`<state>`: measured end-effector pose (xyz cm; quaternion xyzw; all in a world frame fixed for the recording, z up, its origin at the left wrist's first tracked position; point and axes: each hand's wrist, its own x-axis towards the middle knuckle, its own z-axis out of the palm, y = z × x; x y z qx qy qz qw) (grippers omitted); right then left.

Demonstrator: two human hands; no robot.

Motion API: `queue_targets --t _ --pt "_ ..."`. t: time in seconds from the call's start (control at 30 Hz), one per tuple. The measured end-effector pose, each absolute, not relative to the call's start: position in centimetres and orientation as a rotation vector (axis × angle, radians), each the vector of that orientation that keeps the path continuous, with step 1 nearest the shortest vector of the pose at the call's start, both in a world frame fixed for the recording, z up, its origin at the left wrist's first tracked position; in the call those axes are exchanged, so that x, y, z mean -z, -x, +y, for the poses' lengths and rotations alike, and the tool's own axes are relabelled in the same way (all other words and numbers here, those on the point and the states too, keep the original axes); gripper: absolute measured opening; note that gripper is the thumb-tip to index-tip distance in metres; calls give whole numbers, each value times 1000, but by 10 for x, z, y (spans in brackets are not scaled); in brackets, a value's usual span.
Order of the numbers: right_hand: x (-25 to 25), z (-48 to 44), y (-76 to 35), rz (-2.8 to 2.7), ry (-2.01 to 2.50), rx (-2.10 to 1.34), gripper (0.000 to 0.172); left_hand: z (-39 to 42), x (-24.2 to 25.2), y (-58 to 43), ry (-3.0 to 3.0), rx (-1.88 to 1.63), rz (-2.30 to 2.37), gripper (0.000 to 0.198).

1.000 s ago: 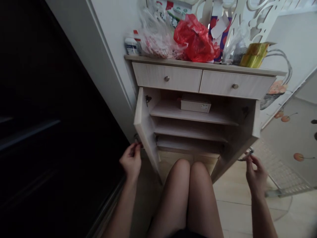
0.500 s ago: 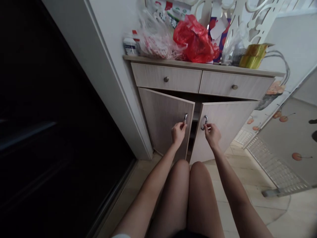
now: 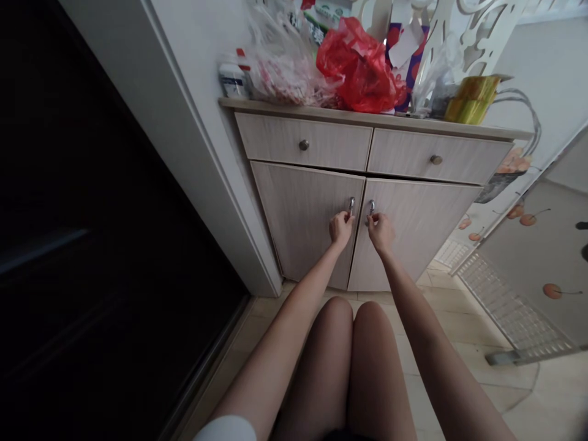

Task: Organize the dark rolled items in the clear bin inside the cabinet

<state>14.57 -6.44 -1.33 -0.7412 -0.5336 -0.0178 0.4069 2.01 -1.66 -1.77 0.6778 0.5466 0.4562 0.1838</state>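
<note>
Centrally, the left hand (image 3: 340,229) narrowly pinches the left handle (image 3: 351,205) of the left cabinet door (image 3: 303,220), and the right hand (image 3: 380,233) pinches the right handle (image 3: 371,207) of the right cabinet door (image 3: 413,236). Both doors stand closed, mid-frame, below the drawers (image 3: 303,142); a red plastic bag (image 3: 358,67) sits on top, upper middle.

"What fills the left side?"

"A tall, nearly black panel (image 3: 92,184), edged by a white door frame (image 3: 202,153)."

"And the right?"

"A pale grey panel (image 3: 537,245) printed with cherries (image 3: 558,291), with a white lattice grille (image 3: 509,312) along its foot."

"The floor?"

"Beige tiles (image 3: 450,306). Higher up, a white openwork screen (image 3: 487,30) stands before a pale wall (image 3: 546,55). The light is dim and flat."
</note>
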Motion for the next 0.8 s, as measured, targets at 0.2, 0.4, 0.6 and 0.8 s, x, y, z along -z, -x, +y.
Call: queue_targets --t 0.2,0.4,0.6,0.8 --pt "15 -49 -147 -1334 1816 47 33 -4 16 -25 -1915 -1272 1572 13" --pt "16 -34 -150 -1316 1864 40 33 9 18 -30 -1926 -1279 1557 13" --pt "16 -21 -152 -1310 1897 -1 35 15 14 -32 -1939 -1236 1582 15" --pt "15 -14 -152 -1311 1913 29 34 17 8 -34 -1944 -1185 1621 16"
